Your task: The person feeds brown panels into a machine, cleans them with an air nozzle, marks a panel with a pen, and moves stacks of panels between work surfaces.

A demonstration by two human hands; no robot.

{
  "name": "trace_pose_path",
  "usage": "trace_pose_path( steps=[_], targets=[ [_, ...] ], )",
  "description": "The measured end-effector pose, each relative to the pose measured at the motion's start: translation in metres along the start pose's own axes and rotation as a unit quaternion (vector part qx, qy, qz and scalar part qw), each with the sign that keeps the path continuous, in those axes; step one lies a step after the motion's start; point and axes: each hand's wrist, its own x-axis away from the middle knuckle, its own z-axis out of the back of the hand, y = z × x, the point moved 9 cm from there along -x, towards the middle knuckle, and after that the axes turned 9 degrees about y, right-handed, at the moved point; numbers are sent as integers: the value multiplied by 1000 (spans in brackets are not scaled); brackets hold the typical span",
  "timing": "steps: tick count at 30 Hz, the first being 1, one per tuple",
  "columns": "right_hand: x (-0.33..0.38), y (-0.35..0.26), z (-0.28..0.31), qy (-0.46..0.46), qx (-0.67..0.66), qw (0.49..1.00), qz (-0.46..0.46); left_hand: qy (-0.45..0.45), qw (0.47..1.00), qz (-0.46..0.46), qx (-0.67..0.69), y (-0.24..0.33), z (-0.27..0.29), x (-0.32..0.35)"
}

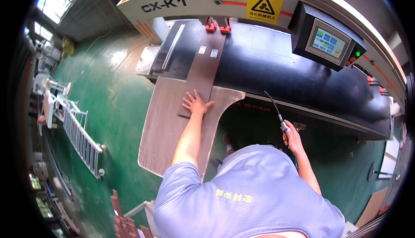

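Note:
My left hand [196,105] lies flat with fingers spread on the near end of a long brown board [207,71]. Two small white labels are stuck on this board, and its far end reaches a pair of red clamps [218,27]. Beneath my palm, the board rests on a greyish-brown side table [162,127] with rounded corners. Out to the right, my right hand [294,139] is closed round the grip of an air blow gun [283,123]. Its long thin nozzle points up and left, toward the black machine bed, apart from the board.
A black machine bed [298,73] runs across the far side, under a white beam with a control screen [327,42]. A metal guide strip [173,45] lies left of the board. A roller conveyor [80,138] stands on the green floor at left; brown strips [123,223] are stacked lower left.

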Motion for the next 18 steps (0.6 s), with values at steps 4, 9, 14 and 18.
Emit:
trace_pose_path(
  steps=[4, 9, 14, 18],
  targets=[
    [10, -12, -23, 26, 30, 999, 12, -18, 1000, -20, -15, 27, 5, -61],
    [20, -7, -35, 91, 11, 996, -4, -50, 998, -48, -11, 79, 21, -117],
    [22, -5, -52, 72, -9, 997, 7, -45, 996, -76, -20, 101, 19, -158],
    [15, -18, -71, 52, 16, 999, -1, -28, 995, -99, -14, 105, 20, -153]
  ],
)
